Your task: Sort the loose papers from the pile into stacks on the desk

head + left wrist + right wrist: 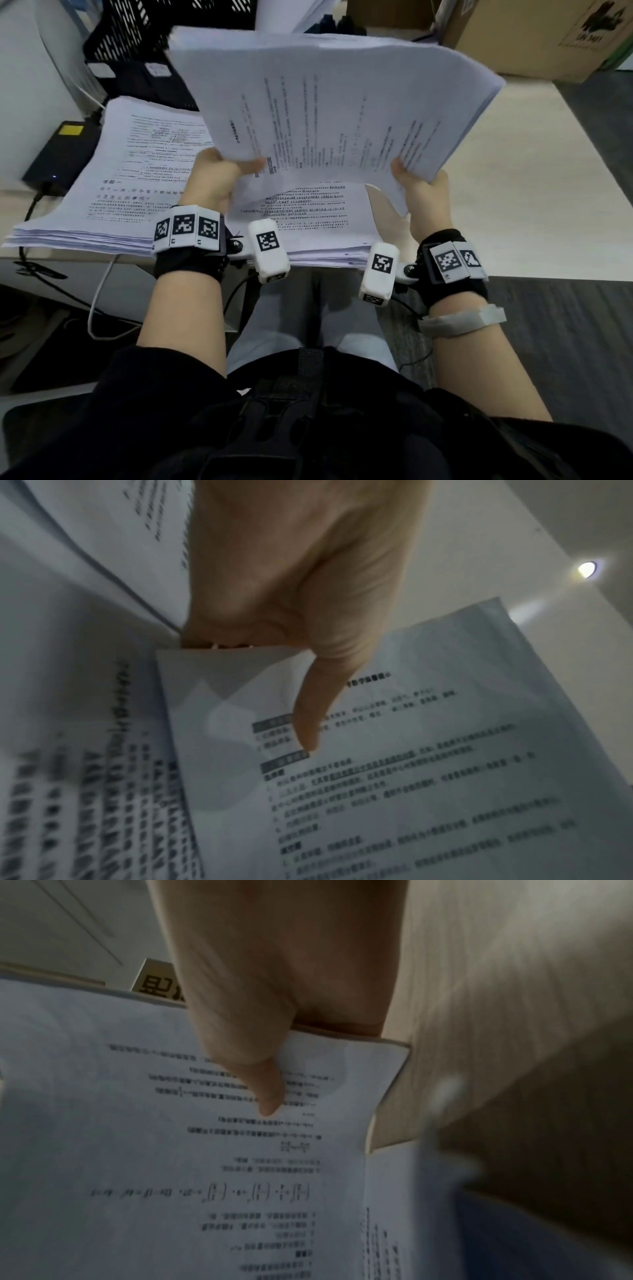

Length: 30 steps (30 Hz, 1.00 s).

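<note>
A thick bundle of printed white papers is lifted above the desk, tilted up toward me. My left hand grips its near left corner, thumb on the top sheet, fingers hidden beneath. My right hand grips the near right corner, thumb on top. Below the bundle lies a tall pile of papers on the desk's near left part, spreading under both hands. The held bundle and the same bundle fill the wrist views.
A black mesh tray stands at the back left, a dark power adapter with cables left of the pile. A cardboard box sits at the back right. Bare pale desk surface lies to the right.
</note>
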Each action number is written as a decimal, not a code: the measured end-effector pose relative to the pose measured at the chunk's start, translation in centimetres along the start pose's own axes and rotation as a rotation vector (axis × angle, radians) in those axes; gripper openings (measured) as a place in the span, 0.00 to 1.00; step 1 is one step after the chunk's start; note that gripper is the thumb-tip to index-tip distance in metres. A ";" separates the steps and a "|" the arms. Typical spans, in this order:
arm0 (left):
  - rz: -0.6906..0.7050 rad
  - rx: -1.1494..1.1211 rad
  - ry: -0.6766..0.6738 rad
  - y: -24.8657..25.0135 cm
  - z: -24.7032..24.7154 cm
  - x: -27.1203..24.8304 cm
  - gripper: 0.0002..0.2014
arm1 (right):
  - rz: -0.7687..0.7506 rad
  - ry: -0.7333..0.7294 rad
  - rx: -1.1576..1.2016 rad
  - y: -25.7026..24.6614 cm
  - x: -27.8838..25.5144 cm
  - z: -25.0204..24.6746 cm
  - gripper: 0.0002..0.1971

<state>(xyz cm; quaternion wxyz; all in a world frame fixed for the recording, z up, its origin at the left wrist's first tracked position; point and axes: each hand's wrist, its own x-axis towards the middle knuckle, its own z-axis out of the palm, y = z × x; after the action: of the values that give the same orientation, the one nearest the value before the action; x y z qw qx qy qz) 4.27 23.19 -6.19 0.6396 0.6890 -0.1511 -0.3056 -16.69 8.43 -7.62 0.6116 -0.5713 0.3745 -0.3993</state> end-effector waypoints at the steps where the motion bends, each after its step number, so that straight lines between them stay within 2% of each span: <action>1: -0.073 0.015 -0.016 -0.3 0.1 -0.1 0.17 | 0.010 0.002 -0.006 -0.1 -0.1 0.1 0.07; 2: -0.108 0.020 -0.020 -0.3 0.2 -0.2 0.16 | 0.012 0.015 -0.011 -0.2 -0.1 0.2 0.06; 4: -0.055 0.052 0.008 0.2 0.0 0.0 0.16 | -0.004 0.045 -0.012 -1.3 -0.2 0.5 0.04; 7: 0.133 0.108 0.048 1.9 -0.5 0.2 0.19 | -0.050 0.074 -0.011 -3.8 -0.7 1.3 0.13; 10: 0.339 0.059 0.113 3.9 -1.3 -0.1 0.18 | -0.093 0.053 0.007 -6.2 -1.1 2.5 0.16; 13: 0.536 0.053 0.134 5.6 -2.3 -0.7 0.15 | -0.107 0.005 0.044 -7.9 -1.1 4.2 0.14; 16: 0.640 0.091 0.142 7.3 -3.2 -1.1 0.15 | -0.098 0.013 0.058 -8.7 -0.5 5.9 0.08; 18: 0.651 0.064 0.230 8.1 -4.6 -0.9 0.16 | -0.094 0.025 0.061 -9.0 -0.1 6.9 0.07; 21: 0.645 -0.097 0.434 8.7 -6.9 -0.7 0.15 | -0.078 -0.015 0.058 -9.5 0.2 8.1 0.12; 24: 0.591 -0.328 0.512 9.0 -8.1 -0.5 0.14 | -0.043 -0.066 0.060 -9.6 0.4 9.6 0.07; 27: 0.536 -0.558 0.476 9.8 -8.2 -0.2 0.17 | 0.050 -0.066 0.119 -9.6 1.0 10.9 0.09; 30: 0.427 -0.554 0.269 10.2 -7.0 0.3 0.13 | 0.120 -0.102 0.190 -9.7 1.6 12.4 0.09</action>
<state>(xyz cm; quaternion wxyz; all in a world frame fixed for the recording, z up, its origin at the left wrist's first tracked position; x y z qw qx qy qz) 10.69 27.16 3.68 0.8651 0.4770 -0.1175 -0.1011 -5.26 11.62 2.87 0.7039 -0.5070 0.3368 -0.3660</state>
